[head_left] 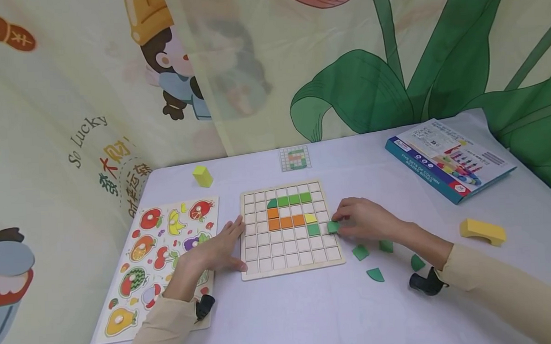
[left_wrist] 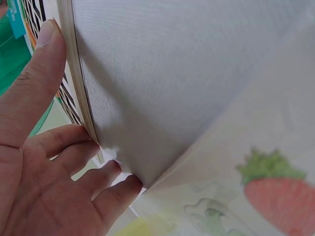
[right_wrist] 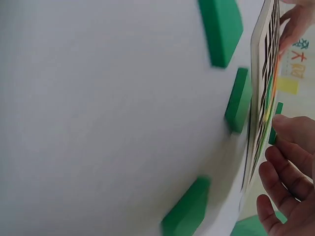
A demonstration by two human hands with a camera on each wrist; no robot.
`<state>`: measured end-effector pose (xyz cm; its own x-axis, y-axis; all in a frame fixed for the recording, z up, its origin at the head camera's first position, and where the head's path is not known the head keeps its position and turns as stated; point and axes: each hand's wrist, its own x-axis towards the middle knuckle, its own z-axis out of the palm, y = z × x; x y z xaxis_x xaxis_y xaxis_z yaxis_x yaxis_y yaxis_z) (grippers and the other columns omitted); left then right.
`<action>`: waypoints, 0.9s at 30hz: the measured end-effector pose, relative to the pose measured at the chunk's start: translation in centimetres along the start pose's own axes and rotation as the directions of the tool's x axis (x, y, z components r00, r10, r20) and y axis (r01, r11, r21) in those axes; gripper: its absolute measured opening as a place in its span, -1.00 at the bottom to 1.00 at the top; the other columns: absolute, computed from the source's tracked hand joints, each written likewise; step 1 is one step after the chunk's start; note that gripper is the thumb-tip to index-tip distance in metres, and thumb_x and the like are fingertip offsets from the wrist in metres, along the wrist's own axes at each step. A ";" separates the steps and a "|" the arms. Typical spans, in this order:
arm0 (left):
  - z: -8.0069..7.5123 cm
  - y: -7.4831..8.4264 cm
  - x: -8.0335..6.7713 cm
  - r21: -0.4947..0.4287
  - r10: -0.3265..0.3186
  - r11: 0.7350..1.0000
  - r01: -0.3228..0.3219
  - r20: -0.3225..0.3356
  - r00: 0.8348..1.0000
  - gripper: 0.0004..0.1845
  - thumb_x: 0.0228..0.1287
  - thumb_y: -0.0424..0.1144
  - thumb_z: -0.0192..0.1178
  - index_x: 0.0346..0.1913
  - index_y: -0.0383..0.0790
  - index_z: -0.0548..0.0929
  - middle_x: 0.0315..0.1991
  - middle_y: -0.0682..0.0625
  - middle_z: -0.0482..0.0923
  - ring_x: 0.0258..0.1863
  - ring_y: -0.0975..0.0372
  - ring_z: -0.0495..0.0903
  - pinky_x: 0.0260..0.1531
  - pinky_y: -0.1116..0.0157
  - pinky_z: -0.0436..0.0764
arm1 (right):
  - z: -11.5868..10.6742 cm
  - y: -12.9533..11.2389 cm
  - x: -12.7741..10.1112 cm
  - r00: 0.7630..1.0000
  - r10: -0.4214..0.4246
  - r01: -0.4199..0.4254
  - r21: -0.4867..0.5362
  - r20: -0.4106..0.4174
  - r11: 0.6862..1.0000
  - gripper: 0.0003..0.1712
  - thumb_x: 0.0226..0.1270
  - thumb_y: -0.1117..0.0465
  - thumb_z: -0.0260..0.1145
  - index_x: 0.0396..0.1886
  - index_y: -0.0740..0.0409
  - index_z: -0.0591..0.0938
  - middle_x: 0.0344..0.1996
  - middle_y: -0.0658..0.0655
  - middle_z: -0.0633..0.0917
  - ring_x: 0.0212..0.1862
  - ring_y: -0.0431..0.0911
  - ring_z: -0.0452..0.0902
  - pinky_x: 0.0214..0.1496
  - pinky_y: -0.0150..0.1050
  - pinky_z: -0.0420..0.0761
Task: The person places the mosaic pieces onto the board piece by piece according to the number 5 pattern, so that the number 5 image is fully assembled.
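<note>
A wooden grid board (head_left: 284, 249) lies on the table, with green, orange and yellow tiles in some of its upper squares. My left hand (head_left: 216, 250) rests against the board's left edge, its fingers and thumb spread. In the left wrist view the thumb and fingertips of that hand (left_wrist: 59, 172) touch the board's wooden side. Over the board's right edge, my right hand (head_left: 367, 219) pinches a green square tile (head_left: 333, 227) between thumb and finger. The right wrist view shows the pinched tile edge-on above the board. Loose green pieces, among them a rounded one (head_left: 375, 275), lie below my right hand.
Behind the board lies a pattern card (head_left: 295, 158). A fruit puzzle board (head_left: 167, 238) is at the left, with a yellow-green block (head_left: 203, 176) beyond it. To the right are a boxed set (head_left: 450, 159) and a yellow arch block (head_left: 483, 231). A printed curtain hangs behind.
</note>
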<state>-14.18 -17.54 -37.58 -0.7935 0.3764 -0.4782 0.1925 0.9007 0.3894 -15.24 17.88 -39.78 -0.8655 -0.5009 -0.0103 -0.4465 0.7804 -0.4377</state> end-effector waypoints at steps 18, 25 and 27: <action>0.1 -0.2 0.0 0.010 0.010 1.000 -0.010 -0.007 1.000 0.09 0.04 -0.14 0.46 0.53 -0.26 0.00 0.59 -0.11 -0.28 0.56 -0.09 -0.22 0.46 -0.10 0.10 | 2.2 -3.3 0.9 0.988 -0.153 0.152 -0.119 0.001 0.981 -0.76 0.02 0.16 0.52 -0.24 0.02 0.80 -0.33 -0.10 0.67 -0.28 -0.26 0.50 -0.14 -0.32 0.55; 0.0 -0.2 0.0 0.009 0.011 1.000 -0.011 -0.010 1.000 0.08 0.04 -0.13 0.46 0.53 -0.25 0.01 0.59 -0.11 -0.28 0.56 -0.09 -0.22 0.46 -0.10 0.11 | 2.4 -3.3 0.7 0.989 -0.149 0.147 -0.127 -0.001 0.981 -0.71 0.02 0.12 0.54 -0.20 0.03 0.80 -0.30 -0.07 0.70 -0.26 -0.24 0.52 -0.13 -0.31 0.55; 0.0 -0.2 0.0 0.010 0.013 1.000 -0.013 -0.010 1.000 0.08 0.04 -0.13 0.46 0.53 -0.26 0.01 0.59 -0.11 -0.27 0.56 -0.09 -0.21 0.45 -0.10 0.11 | 2.4 -3.3 0.7 0.989 -0.145 0.144 -0.121 -0.001 0.982 -0.70 0.02 0.11 0.54 -0.20 0.03 0.80 -0.29 -0.06 0.70 -0.25 -0.23 0.53 -0.12 -0.31 0.55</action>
<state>-14.17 -17.68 -37.65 -0.7967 0.3862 -0.4650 0.2085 0.8977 0.3882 -13.81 14.04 -40.53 -0.7919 -0.6083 0.0536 -0.5903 0.7400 -0.3225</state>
